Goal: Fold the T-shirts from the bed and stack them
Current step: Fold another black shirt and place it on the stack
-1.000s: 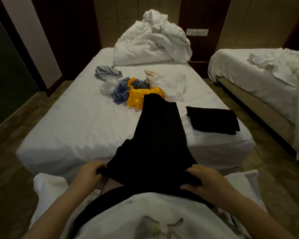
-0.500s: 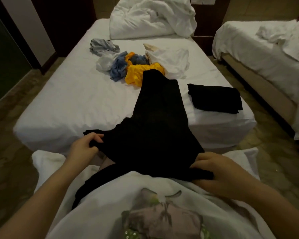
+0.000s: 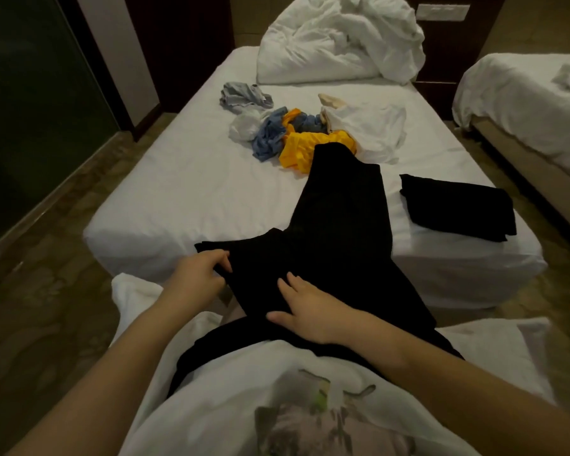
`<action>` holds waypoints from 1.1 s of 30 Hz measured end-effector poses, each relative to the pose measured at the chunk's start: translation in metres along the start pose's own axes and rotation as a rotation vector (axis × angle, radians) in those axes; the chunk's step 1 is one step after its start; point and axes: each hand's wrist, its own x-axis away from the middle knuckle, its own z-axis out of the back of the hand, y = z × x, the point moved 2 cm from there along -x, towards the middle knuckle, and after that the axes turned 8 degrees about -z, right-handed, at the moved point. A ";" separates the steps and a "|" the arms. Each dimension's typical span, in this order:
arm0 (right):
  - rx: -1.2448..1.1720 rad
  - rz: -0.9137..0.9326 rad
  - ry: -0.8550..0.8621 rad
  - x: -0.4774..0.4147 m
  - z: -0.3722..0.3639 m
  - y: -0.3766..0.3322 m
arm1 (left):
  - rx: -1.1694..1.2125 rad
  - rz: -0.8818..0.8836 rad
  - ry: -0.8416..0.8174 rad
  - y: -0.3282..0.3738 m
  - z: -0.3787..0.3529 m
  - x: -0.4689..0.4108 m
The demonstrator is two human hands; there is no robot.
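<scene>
A black T-shirt (image 3: 339,225) stretches from the white bed (image 3: 185,192) down onto my lap. My left hand (image 3: 198,278) pinches its left sleeve near the bed's front edge. My right hand (image 3: 306,307) lies flat on the shirt's near part with fingers spread. A folded black T-shirt (image 3: 458,207) sits at the bed's front right corner. Farther back lie crumpled shirts: yellow (image 3: 305,149), blue (image 3: 270,136), white (image 3: 369,126) and grey (image 3: 244,97).
A heap of white duvet (image 3: 339,41) fills the head of the bed. A second bed (image 3: 520,103) stands to the right across a narrow floor gap. A dark glass wall (image 3: 30,110) runs along the left. I sit on white bedding (image 3: 494,353).
My right hand left the shirt's right edge and moved left onto its middle, now flat. My left hand shifted slightly right along the left sleeve. The camera tilted a little.
</scene>
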 end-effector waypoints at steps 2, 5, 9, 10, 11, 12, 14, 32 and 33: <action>-0.066 0.007 -0.010 0.004 -0.003 0.003 | -0.041 -0.077 0.062 0.017 0.005 -0.005; -0.283 -0.016 -0.004 0.018 0.003 0.002 | 0.022 -0.427 0.055 0.077 0.002 -0.013; -0.532 -0.106 -0.001 0.047 0.013 0.020 | -0.006 -0.872 -0.232 0.129 -0.044 -0.011; -0.532 -0.089 -0.049 0.061 0.015 0.028 | 0.052 -0.835 -0.331 0.131 -0.054 -0.008; -0.547 -0.078 -0.076 0.076 0.018 0.038 | 0.136 -0.744 -0.450 0.125 -0.061 -0.006; -0.595 -0.093 -0.105 0.091 0.022 0.049 | 0.205 -0.660 -0.549 0.117 -0.066 -0.003; -0.739 -0.149 -0.136 0.116 0.031 0.070 | 0.250 -0.560 -0.647 0.097 -0.072 0.003; -0.556 -0.314 0.142 0.001 0.061 0.108 | -0.008 -0.050 -0.461 0.079 -0.082 -0.037; -0.566 -0.276 0.164 0.000 0.060 0.108 | 0.055 -0.067 -0.422 0.078 -0.081 -0.036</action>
